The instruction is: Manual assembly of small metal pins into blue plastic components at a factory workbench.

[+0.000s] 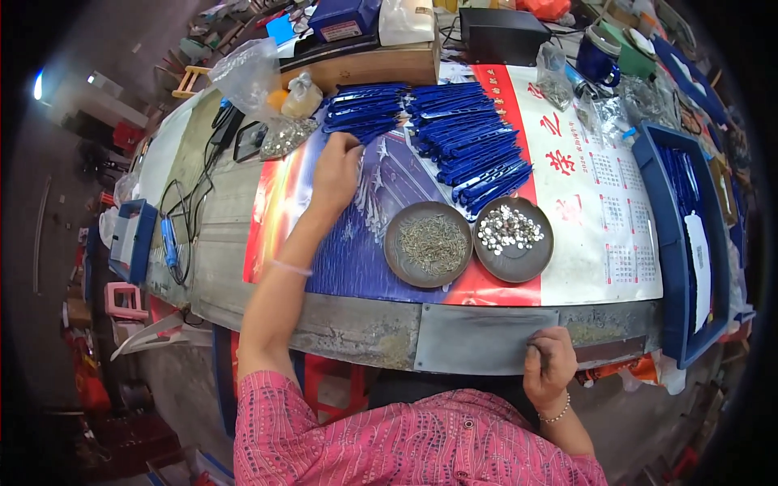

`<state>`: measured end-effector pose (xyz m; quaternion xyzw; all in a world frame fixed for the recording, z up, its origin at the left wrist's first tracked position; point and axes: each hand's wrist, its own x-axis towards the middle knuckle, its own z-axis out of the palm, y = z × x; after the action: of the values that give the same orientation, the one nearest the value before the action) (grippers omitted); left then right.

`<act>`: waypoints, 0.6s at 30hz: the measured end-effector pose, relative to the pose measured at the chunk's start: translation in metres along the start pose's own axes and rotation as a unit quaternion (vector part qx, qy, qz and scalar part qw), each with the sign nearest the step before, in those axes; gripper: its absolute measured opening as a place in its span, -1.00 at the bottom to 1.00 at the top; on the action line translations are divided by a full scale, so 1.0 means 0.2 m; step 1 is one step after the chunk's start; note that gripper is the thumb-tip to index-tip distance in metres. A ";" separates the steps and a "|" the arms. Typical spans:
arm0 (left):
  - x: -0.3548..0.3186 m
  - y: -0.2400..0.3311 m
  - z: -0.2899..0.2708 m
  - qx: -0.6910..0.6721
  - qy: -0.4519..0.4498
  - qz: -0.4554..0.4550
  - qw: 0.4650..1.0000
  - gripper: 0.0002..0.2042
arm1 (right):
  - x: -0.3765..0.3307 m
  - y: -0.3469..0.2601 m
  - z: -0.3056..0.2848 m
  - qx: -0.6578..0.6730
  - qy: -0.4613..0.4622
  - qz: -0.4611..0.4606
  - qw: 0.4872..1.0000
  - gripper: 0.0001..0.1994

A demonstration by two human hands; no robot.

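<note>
My left hand [336, 168] reaches to the near left edge of a pile of slender, glossy blue pieces [365, 107]. Its fingers are curled, and their tips are hidden. Beside that pile lies a larger fanned row of the same blue pieces [470, 146]. My right hand [553, 363] is closed above the table's front edge, fingers bent and thumb against them; anything inside is too small to make out. Between the hands sit two round dishes: one dish [391, 253] holds thin metal pins, the other dish [545, 263] small shiny silver discs.
A printed poster [604, 267] covers much of the table. A blue bin [703, 340] of more blue pieces stands at the right. Bags of small parts [288, 139], a wooden box [356, 69] and a dark blue mug [598, 55] line the back. A cable [203, 190] lies at the left.
</note>
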<state>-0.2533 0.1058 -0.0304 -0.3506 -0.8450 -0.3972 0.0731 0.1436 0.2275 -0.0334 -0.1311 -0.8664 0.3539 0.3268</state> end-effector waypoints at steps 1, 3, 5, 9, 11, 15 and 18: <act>-0.05 0.04 -0.06 -0.046 0.009 0.019 0.999 -0.89 | 0.02 -0.01 -0.01 0.006 -0.014 -0.004 1.000 -0.94; -0.19 0.13 -0.17 -0.189 0.003 -0.001 0.982 -0.93 | 0.06 -0.04 -0.02 0.040 -0.042 0.012 0.998 -0.86; -0.39 0.25 -0.25 -0.323 0.005 -0.051 0.945 -0.92 | 0.14 -0.10 -0.05 0.048 -0.084 0.035 0.995 -0.89; -0.83 0.47 -0.35 -0.353 -0.066 -0.154 0.921 -0.86 | 0.39 -0.15 -0.04 -0.052 -0.236 -0.071 0.968 -0.85; -1.01 0.55 -0.33 -0.405 -0.091 -0.176 0.893 -0.83 | 0.52 -0.13 0.06 -0.069 -0.266 -0.123 0.954 -0.83; -1.26 0.64 -0.30 -0.457 -0.136 -0.214 0.853 -0.75 | 0.70 -0.06 0.31 -0.132 -0.290 -0.182 0.930 -0.85; -1.36 0.68 -0.29 -0.492 -0.154 -0.236 0.823 -0.76 | 0.75 -0.04 0.45 -0.201 -0.276 -0.223 0.913 -0.90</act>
<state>0.0279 -0.0220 -0.0170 -0.1863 -0.5942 -0.7063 -0.3368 -0.0283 0.2428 -0.0051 0.1056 -0.9817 0.1123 0.1115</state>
